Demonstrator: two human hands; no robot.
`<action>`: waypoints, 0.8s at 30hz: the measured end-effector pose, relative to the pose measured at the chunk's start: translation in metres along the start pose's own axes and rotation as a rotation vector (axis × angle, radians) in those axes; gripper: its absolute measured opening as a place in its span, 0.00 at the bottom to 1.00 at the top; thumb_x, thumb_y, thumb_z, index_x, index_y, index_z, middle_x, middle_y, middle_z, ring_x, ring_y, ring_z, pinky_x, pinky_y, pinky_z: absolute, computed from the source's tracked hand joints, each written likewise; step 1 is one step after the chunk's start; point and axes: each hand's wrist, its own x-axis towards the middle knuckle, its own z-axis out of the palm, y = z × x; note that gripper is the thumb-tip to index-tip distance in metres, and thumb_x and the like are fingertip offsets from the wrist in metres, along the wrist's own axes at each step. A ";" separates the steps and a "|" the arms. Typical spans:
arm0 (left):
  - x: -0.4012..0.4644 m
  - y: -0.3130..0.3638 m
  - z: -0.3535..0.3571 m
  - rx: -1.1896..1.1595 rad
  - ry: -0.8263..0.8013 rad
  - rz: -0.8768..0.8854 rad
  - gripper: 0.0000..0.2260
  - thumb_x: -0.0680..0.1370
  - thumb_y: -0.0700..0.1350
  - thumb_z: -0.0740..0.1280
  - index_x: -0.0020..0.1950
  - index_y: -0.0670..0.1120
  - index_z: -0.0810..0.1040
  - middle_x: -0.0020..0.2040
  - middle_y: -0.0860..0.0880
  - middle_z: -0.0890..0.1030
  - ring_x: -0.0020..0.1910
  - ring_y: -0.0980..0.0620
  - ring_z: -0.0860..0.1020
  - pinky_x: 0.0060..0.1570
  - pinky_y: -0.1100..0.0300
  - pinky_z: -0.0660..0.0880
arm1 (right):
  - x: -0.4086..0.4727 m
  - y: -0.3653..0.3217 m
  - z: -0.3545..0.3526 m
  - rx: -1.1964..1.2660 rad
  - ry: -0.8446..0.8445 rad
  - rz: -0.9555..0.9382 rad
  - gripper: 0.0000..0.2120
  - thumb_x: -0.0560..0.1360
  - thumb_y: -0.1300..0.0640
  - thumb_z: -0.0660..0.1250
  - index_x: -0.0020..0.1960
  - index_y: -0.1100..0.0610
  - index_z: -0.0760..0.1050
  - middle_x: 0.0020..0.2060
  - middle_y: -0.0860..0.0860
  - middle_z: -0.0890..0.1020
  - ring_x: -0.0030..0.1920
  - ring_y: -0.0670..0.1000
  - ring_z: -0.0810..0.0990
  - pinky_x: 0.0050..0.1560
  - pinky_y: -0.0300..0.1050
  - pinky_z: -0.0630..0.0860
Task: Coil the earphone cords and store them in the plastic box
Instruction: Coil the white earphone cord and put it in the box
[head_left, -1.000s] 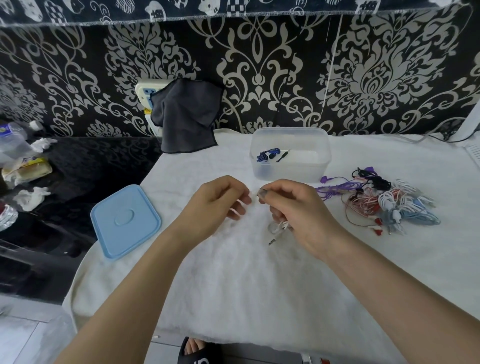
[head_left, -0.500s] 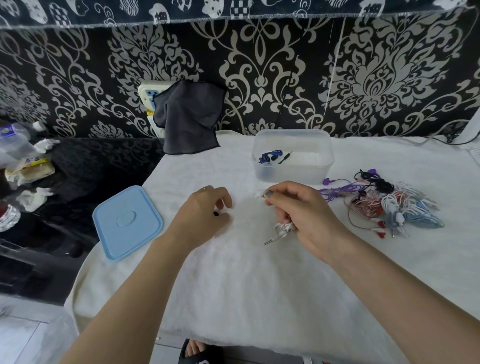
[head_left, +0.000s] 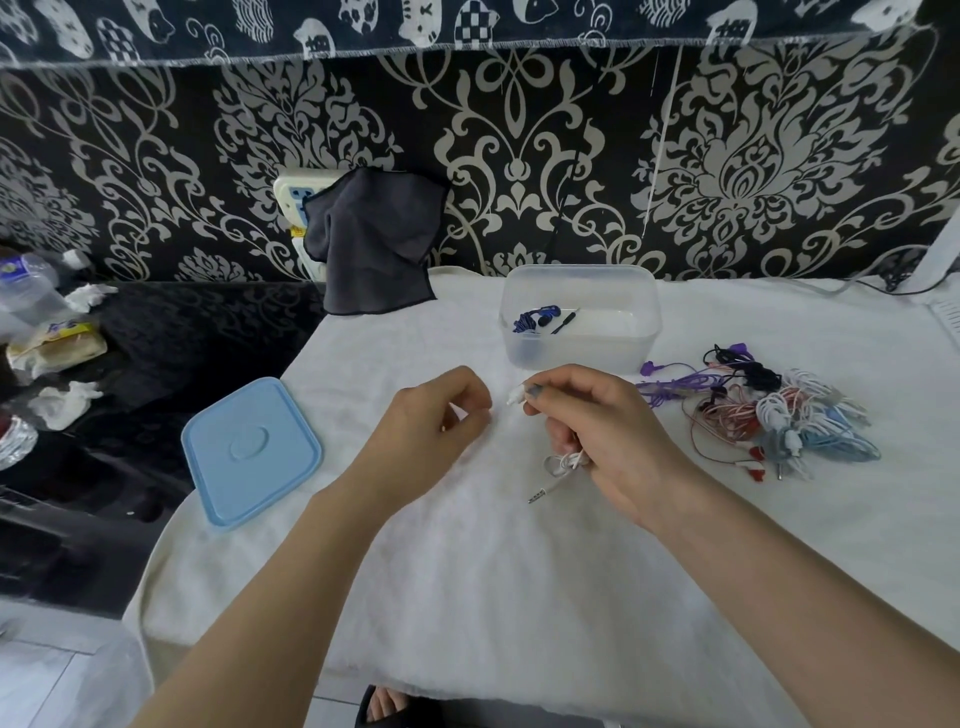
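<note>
Right hand (head_left: 613, 436) grasps white earphone cord (head_left: 563, 462) | left hand (head_left: 436, 415) loosely curled, empty | box (head_left: 579, 317) at 12 o'clock | risk: dangling plug unravels coil

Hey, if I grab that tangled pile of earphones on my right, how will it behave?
The tangled pile of earphones probably comes up floppy, with loose loops dangling. Its thin cords look interlaced, so lifting one likely drags others along. It seems light, so a push would probably slide it across the white cloth rather than roll it.
</note>
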 end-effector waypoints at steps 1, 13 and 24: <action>-0.001 0.007 0.001 -0.072 0.003 0.004 0.05 0.79 0.41 0.70 0.46 0.50 0.77 0.42 0.57 0.81 0.32 0.53 0.74 0.34 0.67 0.70 | 0.000 0.000 0.000 -0.005 0.008 0.001 0.05 0.77 0.63 0.68 0.47 0.61 0.82 0.38 0.52 0.81 0.28 0.48 0.67 0.29 0.40 0.64; -0.003 0.027 0.005 -0.315 0.011 -0.041 0.04 0.78 0.41 0.73 0.47 0.50 0.83 0.35 0.60 0.79 0.29 0.56 0.67 0.31 0.65 0.66 | 0.001 0.000 -0.003 -0.013 0.036 -0.056 0.07 0.77 0.64 0.67 0.48 0.56 0.83 0.39 0.59 0.79 0.29 0.50 0.66 0.30 0.42 0.65; -0.005 0.033 0.000 -0.303 0.099 0.020 0.07 0.75 0.39 0.75 0.47 0.47 0.79 0.37 0.59 0.82 0.32 0.46 0.70 0.35 0.56 0.71 | -0.002 -0.003 -0.003 -0.098 0.028 -0.143 0.08 0.77 0.63 0.67 0.50 0.54 0.83 0.41 0.59 0.84 0.27 0.47 0.68 0.31 0.39 0.68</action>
